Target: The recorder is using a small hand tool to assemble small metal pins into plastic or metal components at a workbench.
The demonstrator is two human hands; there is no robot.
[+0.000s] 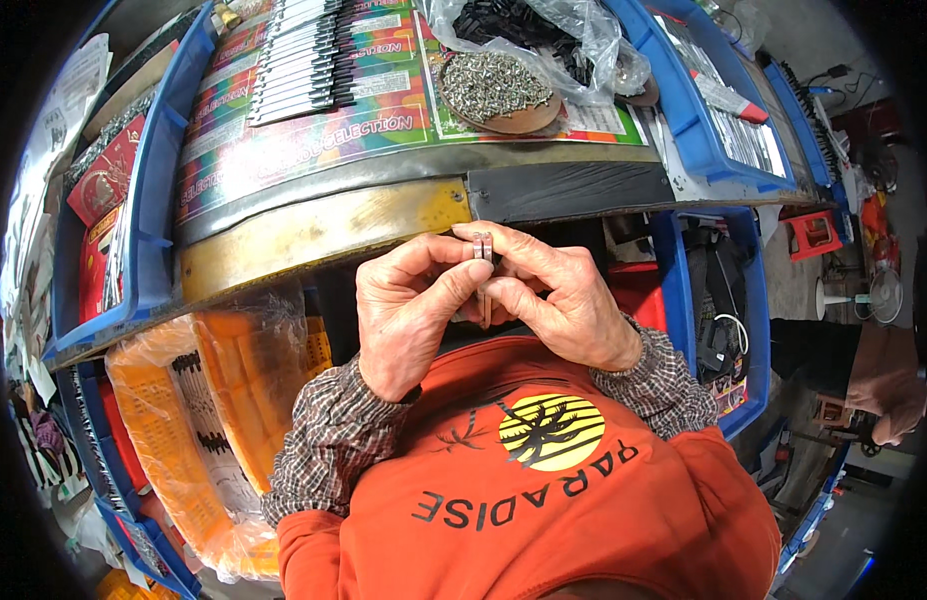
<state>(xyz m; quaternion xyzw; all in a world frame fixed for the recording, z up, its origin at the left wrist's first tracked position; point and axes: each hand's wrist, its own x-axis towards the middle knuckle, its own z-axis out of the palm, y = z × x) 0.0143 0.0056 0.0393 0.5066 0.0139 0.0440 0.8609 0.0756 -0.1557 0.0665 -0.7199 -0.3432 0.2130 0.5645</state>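
Seen from the head camera, a person's left hand [408,315] and right hand [553,300] meet close in front of the chest, just near of the worktable's worn metal edge [323,235]. Together they pinch a small dark metal part [483,246] at its top end, the left thumb and forefinger closed on it from the left, the right fingertips [503,240] closed on it from the right. The remaining fingers of both hands curl inward, knuckles touching. What kind of part it is cannot be told; only a short grey block shows between the fingertips.

Checked shirt cuffs [333,430] emerge from an orange sweatshirt [543,500] that fills the near foreground. On the table, far from the hands, a round wooden dish heaped with small screws [498,90] sits on a bright printed sheet [303,130], beside a clear plastic bag of dark parts [543,30]. A row of flat silver metal strips [298,60] lies to the far left of the dish. Blue plastic bins [158,170] flank the table left and right. Below the table at left, orange packages wrapped in clear film [203,400] are stacked.
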